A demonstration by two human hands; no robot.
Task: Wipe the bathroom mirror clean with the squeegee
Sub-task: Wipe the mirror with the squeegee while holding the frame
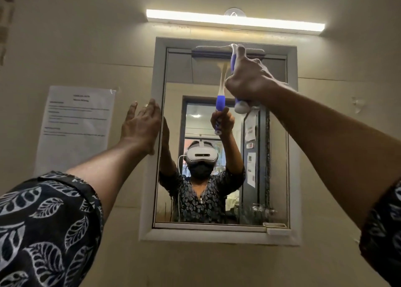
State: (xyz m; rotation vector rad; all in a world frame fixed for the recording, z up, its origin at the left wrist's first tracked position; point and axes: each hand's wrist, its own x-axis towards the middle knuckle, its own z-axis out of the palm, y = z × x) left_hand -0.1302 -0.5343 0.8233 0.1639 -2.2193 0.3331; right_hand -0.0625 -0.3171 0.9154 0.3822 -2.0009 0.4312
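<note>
A long white strip lamp above the white-framed rectangular mirror is blown out and spreads a warm glow over the dim beige wall. Print on the white paper sheet is too soft to read, and the wide lens stretches the dark leaf-patterned sleeve at the corner.

A paper notice hangs left of the mirror, a light bar above it.

Both arms up. My left hand open, fingers straight. My right hand fisted round squeegee, thumb up.
</note>
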